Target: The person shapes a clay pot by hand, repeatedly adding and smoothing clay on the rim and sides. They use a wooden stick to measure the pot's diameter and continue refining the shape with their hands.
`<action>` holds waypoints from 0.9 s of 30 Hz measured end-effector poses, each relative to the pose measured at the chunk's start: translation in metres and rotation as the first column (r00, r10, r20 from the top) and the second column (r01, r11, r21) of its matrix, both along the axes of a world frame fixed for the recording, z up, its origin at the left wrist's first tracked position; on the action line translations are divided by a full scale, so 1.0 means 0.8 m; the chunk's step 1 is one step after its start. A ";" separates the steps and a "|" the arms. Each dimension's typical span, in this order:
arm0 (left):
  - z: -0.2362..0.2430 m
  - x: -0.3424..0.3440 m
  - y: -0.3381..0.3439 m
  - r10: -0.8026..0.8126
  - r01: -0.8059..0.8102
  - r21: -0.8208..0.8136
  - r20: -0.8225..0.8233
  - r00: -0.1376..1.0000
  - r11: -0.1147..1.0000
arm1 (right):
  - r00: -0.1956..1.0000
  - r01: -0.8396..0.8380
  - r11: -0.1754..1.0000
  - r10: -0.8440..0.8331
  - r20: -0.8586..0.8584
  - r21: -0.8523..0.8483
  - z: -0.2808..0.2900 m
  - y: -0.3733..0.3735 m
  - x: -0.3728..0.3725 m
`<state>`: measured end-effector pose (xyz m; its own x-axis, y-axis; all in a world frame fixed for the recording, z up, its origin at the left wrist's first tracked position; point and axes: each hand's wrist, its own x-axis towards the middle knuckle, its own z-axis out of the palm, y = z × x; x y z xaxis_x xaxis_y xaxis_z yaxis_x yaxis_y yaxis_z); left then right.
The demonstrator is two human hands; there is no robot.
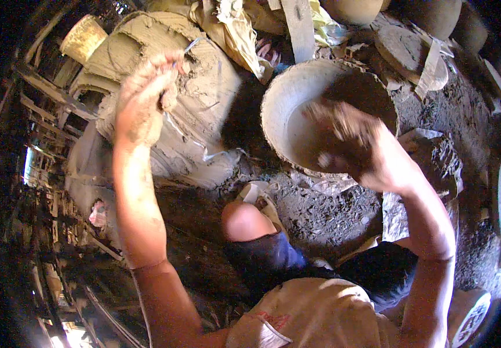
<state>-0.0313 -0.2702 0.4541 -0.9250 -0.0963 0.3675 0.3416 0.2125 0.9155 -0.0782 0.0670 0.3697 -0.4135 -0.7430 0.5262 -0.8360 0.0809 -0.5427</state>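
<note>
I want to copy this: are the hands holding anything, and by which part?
I cannot tell: the left hand is curled above the clay mound, grip unclear, and the right hand is blurred over the clay bowl.

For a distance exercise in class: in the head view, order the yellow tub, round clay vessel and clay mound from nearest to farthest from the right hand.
1. Round clay vessel: right hand over its opening.
2. Clay mound: to the vessel's left.
3. Yellow tub: upper left, beyond the mound.
</note>
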 end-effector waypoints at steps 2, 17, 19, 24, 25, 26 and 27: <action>0.049 0.020 0.047 -0.133 0.135 -0.117 0.026 0.991 0.984 | 0.967 0.124 0.939 -0.187 -0.173 -0.319 0.038 -0.039 0.003; -0.035 0.053 0.108 -0.117 0.240 -0.319 0.361 0.925 0.917 | 0.626 0.073 0.997 -0.015 0.780 -0.040 -0.026 0.149 0.033; -0.092 0.054 0.105 -0.135 0.291 -0.256 0.492 0.860 0.922 | 0.789 0.083 0.994 -0.111 0.605 0.075 -0.072 0.195 0.026; -0.264 0.027 0.130 -0.141 0.528 -0.309 0.748 0.649 0.791 | 0.632 0.105 0.914 -0.366 0.683 0.392 -0.209 0.269 -0.020; -0.297 0.021 0.134 -0.157 0.560 -0.341 0.736 0.659 0.755 | 0.554 0.099 0.870 -0.451 0.700 0.482 -0.234 0.274 -0.030; -0.325 0.015 0.133 -0.063 0.565 -0.325 0.827 0.559 0.758 | 0.650 0.191 0.853 -0.482 0.588 0.486 -0.257 0.274 -0.040; -0.349 0.008 0.131 -0.073 0.580 -0.359 0.805 0.589 0.731 | 0.726 0.285 0.831 -0.513 0.459 0.478 -0.275 0.272 -0.050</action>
<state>-0.0252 -0.1653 0.1752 -0.8075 0.2460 -0.5361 -0.1905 0.7514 0.6317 -0.1178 0.2848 0.1493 -0.8413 -0.5192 -0.1506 -0.2440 0.6133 -0.7512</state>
